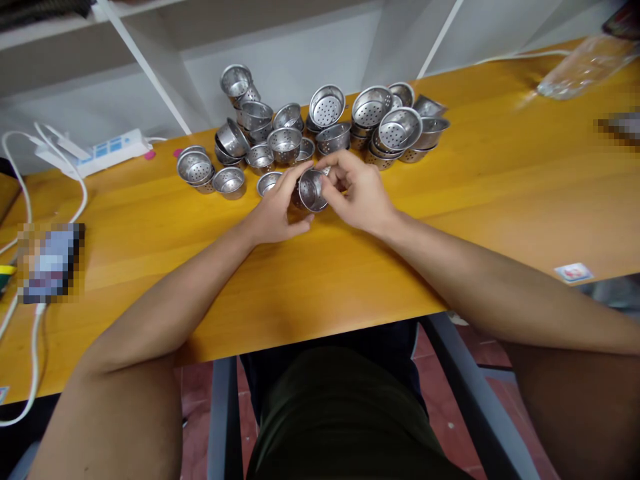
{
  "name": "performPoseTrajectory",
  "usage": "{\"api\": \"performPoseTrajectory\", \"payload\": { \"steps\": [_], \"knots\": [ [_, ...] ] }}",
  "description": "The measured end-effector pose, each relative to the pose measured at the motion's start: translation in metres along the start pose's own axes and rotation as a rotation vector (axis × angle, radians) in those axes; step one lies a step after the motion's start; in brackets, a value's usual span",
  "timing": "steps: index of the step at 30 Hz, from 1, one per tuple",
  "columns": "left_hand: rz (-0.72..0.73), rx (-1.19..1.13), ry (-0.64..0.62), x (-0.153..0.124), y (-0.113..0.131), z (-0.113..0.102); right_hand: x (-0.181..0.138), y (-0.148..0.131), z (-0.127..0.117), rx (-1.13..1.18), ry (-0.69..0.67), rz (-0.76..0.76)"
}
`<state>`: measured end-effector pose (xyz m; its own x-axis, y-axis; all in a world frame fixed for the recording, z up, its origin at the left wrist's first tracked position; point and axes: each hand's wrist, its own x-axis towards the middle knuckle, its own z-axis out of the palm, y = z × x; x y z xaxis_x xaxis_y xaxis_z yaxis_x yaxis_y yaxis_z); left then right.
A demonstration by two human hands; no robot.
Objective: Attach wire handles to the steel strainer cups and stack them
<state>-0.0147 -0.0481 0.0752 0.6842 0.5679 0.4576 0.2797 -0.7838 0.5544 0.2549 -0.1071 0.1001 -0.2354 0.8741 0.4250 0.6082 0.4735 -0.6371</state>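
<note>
Between my two hands is a small perforated metal cup (311, 191), tilted so its opening faces me. My left hand (281, 208) curves around its left side, thumb below and fingers above. On the other side, my right hand (357, 190) pinches the cup's right rim between thumb and fingers. Just behind my hands stand many similar perforated cups, some stacked, among them an upright cup (285, 144) and a wider one (399, 130). One low cup (269, 183) is partly covered by my left fingers.
A white power strip (107, 152) with cables lies at the back left of the wooden table (300, 287). A phone (54, 262) on a cable rests at the left. A clear plastic bottle (575, 70) lies at the back right. Shelving rises behind the cups.
</note>
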Motion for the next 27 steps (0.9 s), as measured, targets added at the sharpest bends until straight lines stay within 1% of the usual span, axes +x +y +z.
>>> {"api": "performPoseTrajectory", "payload": {
  "steps": [4, 9, 16, 19, 21, 23, 25, 27],
  "knots": [
    [-0.024, 0.066, -0.004, 0.001, -0.006, 0.0, 0.001, -0.002, 0.003, 0.059, -0.003, 0.053],
    [-0.058, 0.113, -0.003, -0.002, -0.011, 0.001, 0.004, -0.006, 0.0, 0.237, -0.056, 0.118],
    [-0.051, 0.109, 0.002, -0.005, -0.011, 0.0, 0.003, -0.003, 0.003, 0.389, -0.094, 0.164],
    [-0.045, 0.063, 0.027, -0.005, -0.011, 0.001, -0.002, -0.006, 0.01, 0.408, -0.029, 0.17],
    [-0.04, 0.027, 0.072, -0.006, -0.014, 0.002, -0.004, -0.008, 0.014, 0.398, 0.054, 0.157],
    [-0.044, -0.001, 0.116, -0.006, -0.019, 0.004, -0.002, -0.006, 0.01, 0.387, 0.159, 0.125],
    [-0.039, -0.006, 0.153, -0.006, -0.024, 0.005, 0.002, 0.0, -0.006, 0.367, 0.248, 0.083],
    [-0.027, 0.027, 0.191, -0.007, -0.028, 0.002, 0.009, 0.011, -0.035, 0.308, 0.239, 0.06]
  ]
}}
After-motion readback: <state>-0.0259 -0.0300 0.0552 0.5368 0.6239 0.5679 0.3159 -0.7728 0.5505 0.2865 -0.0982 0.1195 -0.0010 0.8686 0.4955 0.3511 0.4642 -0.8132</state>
